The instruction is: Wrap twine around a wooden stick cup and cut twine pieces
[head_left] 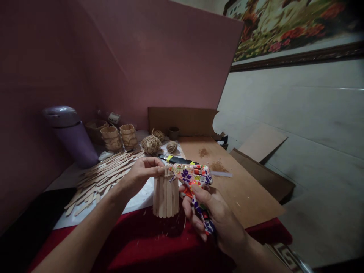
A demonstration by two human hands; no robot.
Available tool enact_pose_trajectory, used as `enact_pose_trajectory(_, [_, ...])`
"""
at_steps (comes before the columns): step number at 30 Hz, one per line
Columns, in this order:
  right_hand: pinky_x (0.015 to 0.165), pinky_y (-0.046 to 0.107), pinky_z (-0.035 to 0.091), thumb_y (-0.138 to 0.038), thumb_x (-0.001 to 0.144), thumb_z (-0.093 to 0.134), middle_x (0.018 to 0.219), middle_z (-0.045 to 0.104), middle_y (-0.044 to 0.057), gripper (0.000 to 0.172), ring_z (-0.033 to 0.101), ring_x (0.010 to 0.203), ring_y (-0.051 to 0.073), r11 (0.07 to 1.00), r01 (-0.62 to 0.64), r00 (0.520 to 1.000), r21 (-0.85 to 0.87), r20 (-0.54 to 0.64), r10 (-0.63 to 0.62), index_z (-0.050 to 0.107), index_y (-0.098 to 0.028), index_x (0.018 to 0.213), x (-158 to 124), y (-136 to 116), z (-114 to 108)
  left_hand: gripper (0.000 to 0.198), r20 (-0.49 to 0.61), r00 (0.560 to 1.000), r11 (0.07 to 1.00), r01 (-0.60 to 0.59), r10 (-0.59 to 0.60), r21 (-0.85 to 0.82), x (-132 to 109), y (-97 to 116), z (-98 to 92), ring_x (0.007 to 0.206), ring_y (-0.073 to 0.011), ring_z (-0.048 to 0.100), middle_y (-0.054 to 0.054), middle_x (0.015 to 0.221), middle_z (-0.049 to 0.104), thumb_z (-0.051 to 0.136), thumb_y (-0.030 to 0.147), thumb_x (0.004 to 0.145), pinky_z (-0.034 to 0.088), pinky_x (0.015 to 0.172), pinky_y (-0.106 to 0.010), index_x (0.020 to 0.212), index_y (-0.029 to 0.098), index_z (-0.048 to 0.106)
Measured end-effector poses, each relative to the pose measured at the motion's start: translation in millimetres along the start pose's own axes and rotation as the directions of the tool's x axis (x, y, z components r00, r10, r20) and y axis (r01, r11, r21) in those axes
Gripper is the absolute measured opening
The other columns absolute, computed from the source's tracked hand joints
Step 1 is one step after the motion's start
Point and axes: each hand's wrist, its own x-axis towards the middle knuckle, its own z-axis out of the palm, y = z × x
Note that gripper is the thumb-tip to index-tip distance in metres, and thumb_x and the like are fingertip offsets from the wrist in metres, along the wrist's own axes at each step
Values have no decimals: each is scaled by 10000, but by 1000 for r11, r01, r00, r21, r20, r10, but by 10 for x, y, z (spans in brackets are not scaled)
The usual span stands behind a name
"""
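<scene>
A cup made of upright craft sticks (166, 199) is in front of me, near the table's front edge. My left hand (148, 170) is closed at its top rim, thumb and fingers pinched there. A thin strand, like twine, seems to run along the rim by the fingertips, but it is too small to be sure. In my right hand (212, 210) is a flower-patterned glue gun (189, 173), gripped by its handle. Its nozzle points left and meets or nearly meets the cup's upper edge. A clear glue stick (223, 174) juts from the gun's back.
Loose craft sticks (105, 178) lie spread at the left. Behind are twine balls (151, 144), a yellow-black utility knife (182, 160), two finished-looking cups (129, 136) and a purple bottle (74, 140). A brown board (239, 182) covers the right side; red cloth (127, 239) hangs in front.
</scene>
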Motion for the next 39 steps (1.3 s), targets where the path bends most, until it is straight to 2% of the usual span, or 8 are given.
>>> enact_pose_trajectory(21, [280, 127, 346, -486, 834, 539, 602, 566, -16, 401, 375, 349, 32, 1000, 3, 1000, 6, 28, -4, 544, -134, 1025, 0, 17, -29, 140, 13, 1000, 1000, 3, -3, -25, -11, 5, -9, 647, -111, 514, -16, 666, 625, 736, 267, 662, 360, 644, -249, 662, 146, 667])
enact_pose_trajectory(39, [280, 124, 339, -500, 823, 548, 595, 554, -23, 410, 374, 352, 31, 1000, -9, 1000, -21, -5, 9, 538, -140, 1017, -6, -7, 1, 123, 20, 1000, 1000, -2, 2, -26, -7, 21, 12, 627, -106, 520, -13, 650, 629, 741, 246, 651, 366, 635, -243, 655, 143, 674])
